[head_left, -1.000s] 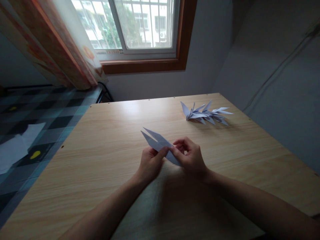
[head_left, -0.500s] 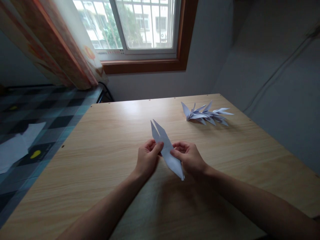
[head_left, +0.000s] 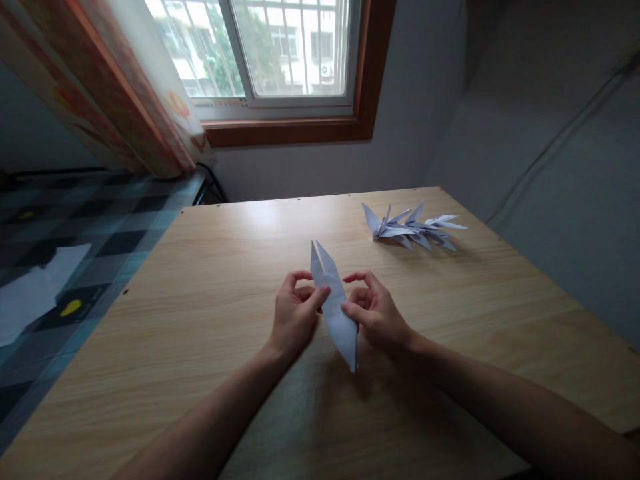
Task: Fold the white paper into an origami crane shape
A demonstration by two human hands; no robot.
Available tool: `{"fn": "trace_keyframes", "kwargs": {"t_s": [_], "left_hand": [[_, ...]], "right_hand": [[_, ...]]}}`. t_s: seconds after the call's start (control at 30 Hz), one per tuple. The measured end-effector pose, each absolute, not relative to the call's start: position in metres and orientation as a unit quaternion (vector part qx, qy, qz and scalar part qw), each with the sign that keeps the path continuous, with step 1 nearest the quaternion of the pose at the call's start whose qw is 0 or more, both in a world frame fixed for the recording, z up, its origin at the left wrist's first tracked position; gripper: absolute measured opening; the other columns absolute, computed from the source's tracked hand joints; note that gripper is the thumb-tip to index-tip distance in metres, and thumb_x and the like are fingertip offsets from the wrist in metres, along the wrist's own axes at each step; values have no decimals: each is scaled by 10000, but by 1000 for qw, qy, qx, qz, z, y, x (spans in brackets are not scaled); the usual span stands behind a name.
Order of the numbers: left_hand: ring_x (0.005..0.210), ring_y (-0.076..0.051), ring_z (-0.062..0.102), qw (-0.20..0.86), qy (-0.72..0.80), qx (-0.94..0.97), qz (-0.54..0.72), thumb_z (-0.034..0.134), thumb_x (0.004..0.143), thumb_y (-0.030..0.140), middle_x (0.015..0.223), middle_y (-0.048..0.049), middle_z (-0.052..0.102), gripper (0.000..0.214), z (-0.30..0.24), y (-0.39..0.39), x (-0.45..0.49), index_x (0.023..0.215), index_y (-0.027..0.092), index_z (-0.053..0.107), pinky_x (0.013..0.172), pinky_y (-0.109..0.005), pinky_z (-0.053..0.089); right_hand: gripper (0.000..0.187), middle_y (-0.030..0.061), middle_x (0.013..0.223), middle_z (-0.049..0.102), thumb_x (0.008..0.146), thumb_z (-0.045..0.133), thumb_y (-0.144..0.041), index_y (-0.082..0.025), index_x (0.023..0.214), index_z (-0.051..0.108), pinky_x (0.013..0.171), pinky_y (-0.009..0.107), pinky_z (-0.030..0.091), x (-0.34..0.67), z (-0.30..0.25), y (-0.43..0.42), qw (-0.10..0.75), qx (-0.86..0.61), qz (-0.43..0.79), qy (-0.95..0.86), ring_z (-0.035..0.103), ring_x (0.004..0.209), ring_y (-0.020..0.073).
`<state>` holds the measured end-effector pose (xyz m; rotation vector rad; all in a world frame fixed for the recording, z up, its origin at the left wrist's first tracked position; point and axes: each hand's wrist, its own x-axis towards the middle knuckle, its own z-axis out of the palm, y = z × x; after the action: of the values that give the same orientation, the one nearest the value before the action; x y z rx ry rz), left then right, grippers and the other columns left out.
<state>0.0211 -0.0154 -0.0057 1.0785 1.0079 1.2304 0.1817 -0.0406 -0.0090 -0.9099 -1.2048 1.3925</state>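
Note:
A long folded white paper (head_left: pixel 336 313), pointed at both ends and split into two tips at the far end, is held above the table between my hands. My left hand (head_left: pixel 297 310) pinches its left edge with the thumb on top; the fingers behind are partly hidden. On the opposite edge, my right hand (head_left: pixel 377 312) grips the paper between thumb and curled fingers, its index finger lifted away. Beyond my right hand lies a group of folded white paper pieces (head_left: pixel 413 229) with many points, nested together in a row.
The wooden table (head_left: pixel 200 320) spreads beneath both arms. At left, a checked cloth (head_left: pixel 115 233) carries loose white sheets (head_left: pixel 30 300). A curtain (head_left: pixel 135 87) hangs beside the window (head_left: pixel 300 53), and a cable (head_left: pixel 555 140) runs along the right wall.
The folded paper has turned more upright in my hands, its far tips shifting right and its near tip left. Both index fingers have lifted from it. The group of folded pieces stays put.

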Motion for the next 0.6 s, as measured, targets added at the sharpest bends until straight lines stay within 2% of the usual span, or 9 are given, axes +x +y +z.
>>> {"fn": "trace_keyframes", "kwargs": {"t_s": [0.13, 0.23, 0.33, 0.43, 0.6], "left_hand": [[463, -118, 572, 577, 414, 464, 529, 786, 708, 351, 559, 65, 641, 455, -2, -19, 22, 938, 233, 412, 471, -190, 381], [464, -96, 541, 580, 405, 483, 516, 759, 734, 362, 596, 48, 653, 376, 0, -22, 22, 926, 215, 471, 467, -186, 356], [480, -85, 503, 566, 408, 508, 505, 731, 759, 372, 587, 52, 615, 321, 3, -24, 22, 969, 193, 566, 470, -191, 335], [500, -78, 466, 547, 411, 529, 502, 704, 778, 347, 566, 63, 549, 228, 5, -25, 23, 913, 183, 622, 485, -195, 332], [628, -115, 558, 544, 405, 537, 502, 661, 782, 303, 710, 17, 642, 136, 7, -25, 23, 841, 182, 642, 574, -220, 412]], "right_hand": [[296, -53, 702, 559, 796, 570, -223, -214, 1089, 530, 489, 210, 417, 183, -6, -40, 516, -339, 561, -551, 513, 539, 110], [287, -19, 756, 590, 767, 519, -207, -197, 1047, 580, 544, 235, 445, 186, -7, -38, 528, -331, 544, -562, 538, 597, 123], [265, -32, 650, 564, 744, 518, -205, -178, 990, 614, 561, 246, 446, 188, -9, -37, 520, -348, 545, -558, 535, 586, 133], [247, -51, 602, 544, 702, 555, -200, -183, 941, 614, 512, 224, 400, 189, -7, -37, 517, -364, 544, -551, 497, 538, 120], [257, -29, 647, 597, 670, 556, -206, -183, 914, 635, 512, 224, 375, 191, -4, -37, 520, -372, 562, -525, 487, 542, 117]]}}
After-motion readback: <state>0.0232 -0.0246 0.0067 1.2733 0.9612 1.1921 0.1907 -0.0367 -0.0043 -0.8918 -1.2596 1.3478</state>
